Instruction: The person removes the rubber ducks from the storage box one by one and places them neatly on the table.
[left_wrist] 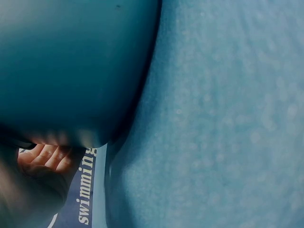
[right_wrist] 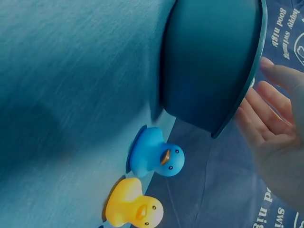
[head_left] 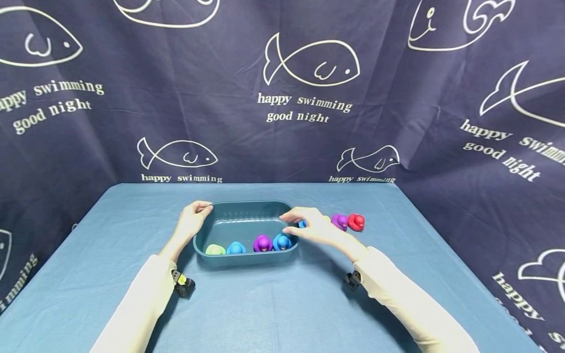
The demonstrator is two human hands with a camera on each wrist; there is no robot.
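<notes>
A dark teal plastic bin [head_left: 247, 228] stands on the table with several rubber ducks along its near side: light green [head_left: 215, 249], light blue [head_left: 236, 247], purple [head_left: 263, 243] and darker blue [head_left: 282, 241]. My left hand [head_left: 192, 221] grips the bin's rim at the far left corner; the wall hides part of its fingers in the left wrist view. Over the right rim reaches my right hand [head_left: 311, 225], thumb and fingers spread, holding no duck. In the right wrist view its fingertips are at the rim; contact is unclear.
Outside the bin, right of it, sit a blue duck [right_wrist: 154, 154], a yellow duck [right_wrist: 128, 204], a purple duck [head_left: 339, 222] and a red duck [head_left: 356, 222]. A blue cloth [head_left: 265, 314] covers the table. Dark fish-print curtains [head_left: 238, 98] hang behind and at both sides.
</notes>
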